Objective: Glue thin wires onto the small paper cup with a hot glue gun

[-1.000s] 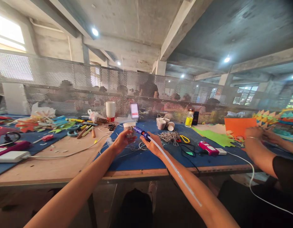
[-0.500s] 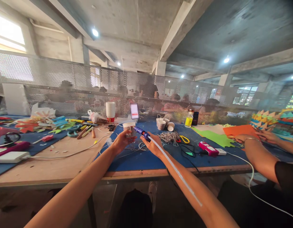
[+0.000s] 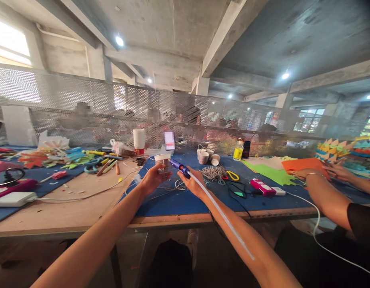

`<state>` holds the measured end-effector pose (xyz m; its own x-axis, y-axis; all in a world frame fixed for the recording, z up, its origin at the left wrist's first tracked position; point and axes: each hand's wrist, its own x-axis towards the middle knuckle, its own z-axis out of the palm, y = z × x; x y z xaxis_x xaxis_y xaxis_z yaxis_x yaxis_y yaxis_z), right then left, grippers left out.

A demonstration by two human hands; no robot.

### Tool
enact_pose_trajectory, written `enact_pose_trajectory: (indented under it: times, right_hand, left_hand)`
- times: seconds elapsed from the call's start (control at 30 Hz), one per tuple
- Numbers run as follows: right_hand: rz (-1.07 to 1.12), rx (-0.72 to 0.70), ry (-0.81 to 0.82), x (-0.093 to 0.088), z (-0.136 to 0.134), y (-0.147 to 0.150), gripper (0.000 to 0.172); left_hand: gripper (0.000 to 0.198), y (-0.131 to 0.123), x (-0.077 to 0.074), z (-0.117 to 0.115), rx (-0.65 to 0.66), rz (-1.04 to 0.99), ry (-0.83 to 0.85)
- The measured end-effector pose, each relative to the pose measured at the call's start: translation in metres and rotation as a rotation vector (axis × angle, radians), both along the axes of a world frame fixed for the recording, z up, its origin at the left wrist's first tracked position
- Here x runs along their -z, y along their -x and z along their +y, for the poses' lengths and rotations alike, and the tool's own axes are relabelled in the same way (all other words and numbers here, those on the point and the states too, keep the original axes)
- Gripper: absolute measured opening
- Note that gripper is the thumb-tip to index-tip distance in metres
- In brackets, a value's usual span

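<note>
My left hand (image 3: 154,177) is closed around a paper cup (image 3: 163,158), held upright above the blue table mat (image 3: 161,206). In my right hand (image 3: 193,182) is a blue hot glue gun (image 3: 179,167), its nozzle pointing left, right by the cup's side. Whether nozzle and cup touch I cannot tell. From the back of the gun a long clear glue stick (image 3: 223,220) runs along my right forearm. Beyond my right hand lies a bundle of grey cord (image 3: 214,174), with small cord-wrapped paper cups (image 3: 203,156) behind it.
Yellow-handled scissors (image 3: 233,175) and a pink power strip (image 3: 263,188) lie to the right. Further right, a co-worker's hands rest on orange paper (image 3: 305,165). A stack of paper cups (image 3: 139,140), a phone (image 3: 169,141) and a yellow-labelled bottle (image 3: 239,150) stand at the back.
Almost nothing differs. My hands, the cup and the glue gun keep nearly the same positions; the whole view has shifted very slightly.
</note>
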<state>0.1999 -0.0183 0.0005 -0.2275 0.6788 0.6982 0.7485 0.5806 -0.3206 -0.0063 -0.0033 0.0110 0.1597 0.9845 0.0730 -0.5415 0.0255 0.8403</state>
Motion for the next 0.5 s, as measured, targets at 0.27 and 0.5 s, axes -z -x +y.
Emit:
enact_pose_trajectory:
  times: [0.27, 0.5]
  right_hand:
    - [0.011, 0.005, -0.007, 0.0008, 0.0021, -0.0006, 0.032]
    - [0.002, 0.016, -0.018, 0.0024, 0.0043, -0.0009, 0.032]
  left_hand:
    - [0.030, 0.0001, -0.0025, -0.0033, 0.010, -0.015, 0.011]
    - [0.030, 0.0033, 0.0017, 0.0012, 0.026, -0.026, 0.000]
